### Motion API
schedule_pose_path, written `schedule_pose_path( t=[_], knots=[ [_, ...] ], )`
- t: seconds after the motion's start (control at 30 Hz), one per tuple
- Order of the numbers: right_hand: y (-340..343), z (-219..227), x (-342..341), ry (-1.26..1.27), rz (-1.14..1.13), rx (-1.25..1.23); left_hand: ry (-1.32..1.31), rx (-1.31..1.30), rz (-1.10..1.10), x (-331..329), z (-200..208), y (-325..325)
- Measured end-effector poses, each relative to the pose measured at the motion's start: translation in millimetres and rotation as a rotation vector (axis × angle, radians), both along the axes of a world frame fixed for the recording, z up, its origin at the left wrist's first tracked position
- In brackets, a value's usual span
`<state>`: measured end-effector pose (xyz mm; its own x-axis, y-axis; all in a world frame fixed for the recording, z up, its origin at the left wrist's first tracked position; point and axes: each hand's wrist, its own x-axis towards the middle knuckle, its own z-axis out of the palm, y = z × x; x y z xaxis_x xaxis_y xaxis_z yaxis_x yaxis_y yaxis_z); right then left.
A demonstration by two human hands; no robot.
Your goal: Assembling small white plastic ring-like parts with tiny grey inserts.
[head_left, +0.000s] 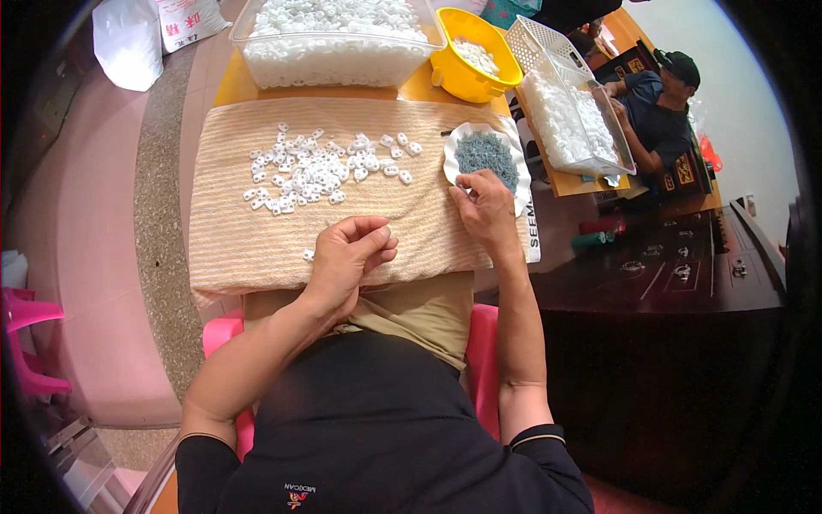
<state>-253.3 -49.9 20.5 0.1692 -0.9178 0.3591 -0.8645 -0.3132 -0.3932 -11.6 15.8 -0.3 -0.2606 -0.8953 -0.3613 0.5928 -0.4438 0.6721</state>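
Observation:
My left hand (pixel 349 257) is over the near part of a striped cloth (pixel 411 240), thumb and fingertips pressed together. Whatever it may pinch is too small to make out. Beside it on the cloth lies a small white plastic piece (pixel 308 255) with holes. My right hand (pixel 488 212) reaches to the near edge of a white wavy-rimmed plate (pixel 450 163), its thumb and forefinger closed together. Small grey metal pieces (pixel 486 156), perhaps screws, are heaped on that plate. Farther left, many loose white plastic pieces (pixel 312 171) spread over the cloth.
Behind the cloth stand a clear bin of white pieces (pixel 334 73) and a yellow basin (pixel 505 64). To the right, another clear bin (pixel 625 158) is in front of a person in a dark cap (pixel 659 111). A dark wooden cabinet (pixel 651 283) flanks my right side.

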Motion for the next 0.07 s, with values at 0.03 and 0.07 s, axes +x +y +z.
schedule_pose_path(
  t=[0.03, 0.07],
  knots=[
    [-0.2, -1.2, 0.3, -0.009, 0.004, -0.019, -0.001, 0.002, -0.002, 0.0, 0.3, -0.1],
    [0.1, -1.7, 1.1, -0.015, -0.002, -0.005, -0.002, 0.004, -0.003, 0.6, 0.9, -0.1]
  ],
)
